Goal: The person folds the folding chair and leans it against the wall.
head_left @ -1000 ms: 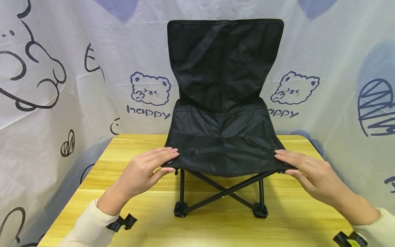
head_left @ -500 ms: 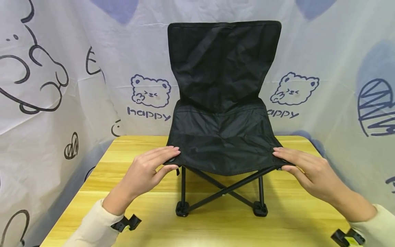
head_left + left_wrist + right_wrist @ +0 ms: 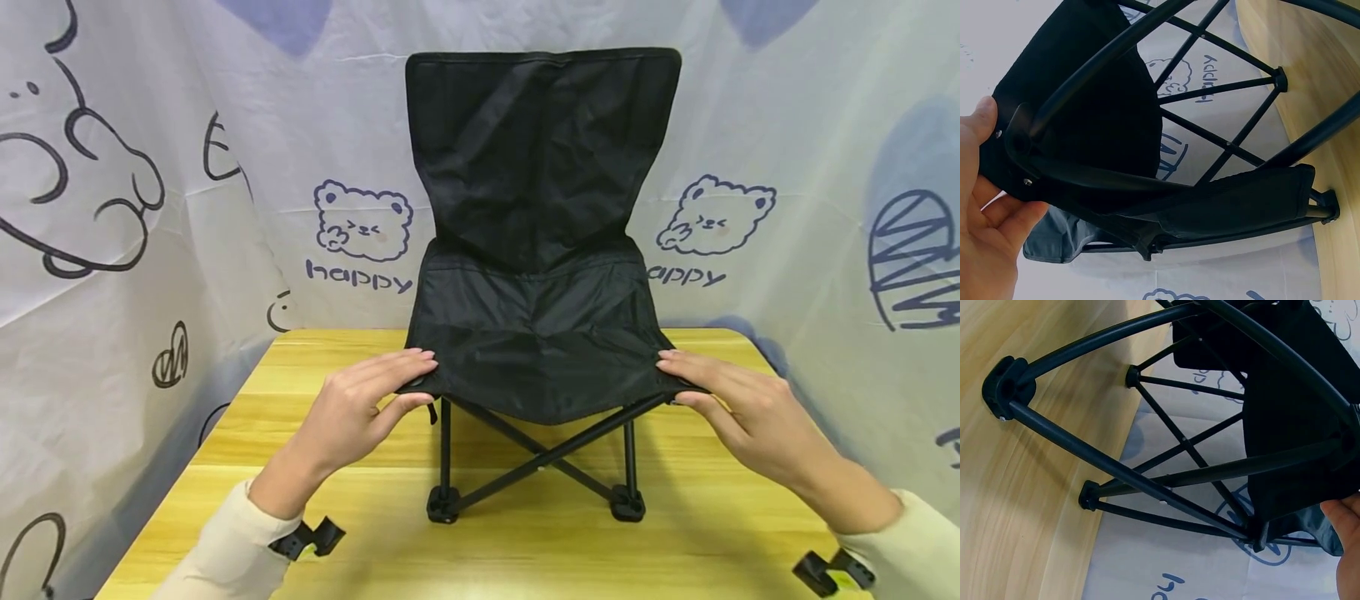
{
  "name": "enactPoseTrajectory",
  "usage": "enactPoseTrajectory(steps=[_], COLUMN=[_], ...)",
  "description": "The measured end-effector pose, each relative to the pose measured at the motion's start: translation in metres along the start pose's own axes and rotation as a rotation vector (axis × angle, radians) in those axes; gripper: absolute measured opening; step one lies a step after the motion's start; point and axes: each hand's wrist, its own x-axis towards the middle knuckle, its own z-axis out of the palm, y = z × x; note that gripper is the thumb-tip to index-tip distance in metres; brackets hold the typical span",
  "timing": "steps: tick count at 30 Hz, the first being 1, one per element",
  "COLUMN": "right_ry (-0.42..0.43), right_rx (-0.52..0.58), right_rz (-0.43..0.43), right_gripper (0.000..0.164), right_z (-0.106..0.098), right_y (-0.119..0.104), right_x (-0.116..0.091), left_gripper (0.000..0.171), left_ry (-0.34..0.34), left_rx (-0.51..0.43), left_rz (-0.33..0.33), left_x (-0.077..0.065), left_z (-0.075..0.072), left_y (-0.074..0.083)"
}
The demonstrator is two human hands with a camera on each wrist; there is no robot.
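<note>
At the middle of the head view, a black chair (image 3: 532, 333) stands upright on the table (image 3: 525, 554), its fabric seat (image 3: 532, 375) toward the person and its wide-topped backrest (image 3: 540, 133) at twelve o'clock. Taking the chair as the dial, the left hand (image 3: 356, 408) is at eight o'clock and the right hand (image 3: 753, 417) at four. Each pinches a front corner of the seat, fingers above and thumb below. Under the seat, crossed legs (image 3: 541, 460) run down to black feet (image 3: 442, 505) at seven and five o'clock.

The left wrist view shows, toward four o'clock, a black fabric panel (image 3: 1235, 203) along the frame, like a sleeve or pocket; whether it holds anything cannot be told.

Yellowish wood grain marks the tabletop, and its far corners are rounded. Pale sleeves (image 3: 232, 542) come in from seven and five o'clock, a small black device (image 3: 307, 540) at each wrist.

White cloth (image 3: 367, 117) hangs behind and on both sides. Printed bears (image 3: 363, 221) flank the chair near ten and two, with lettering below; "happy" reads whole on the left. A hatched heart (image 3: 171, 357) lies near nine, a striped oval (image 3: 911, 258) at three.
</note>
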Motion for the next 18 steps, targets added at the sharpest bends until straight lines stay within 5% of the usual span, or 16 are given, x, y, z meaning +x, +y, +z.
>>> enactPoseTrajectory(steps=[18], right_ry=[0.024], right_rx=[-0.048], right_rz=[0.007], right_gripper=[0.054], right_z=[0.001], right_y=[-0.002], right_x=[0.014], left_gripper=[0.045], left_ry=[0.08], left_rx=[0.036], left_rz=[0.023], left_x=[0.013], left_z=[0.003], left_y=[0.005])
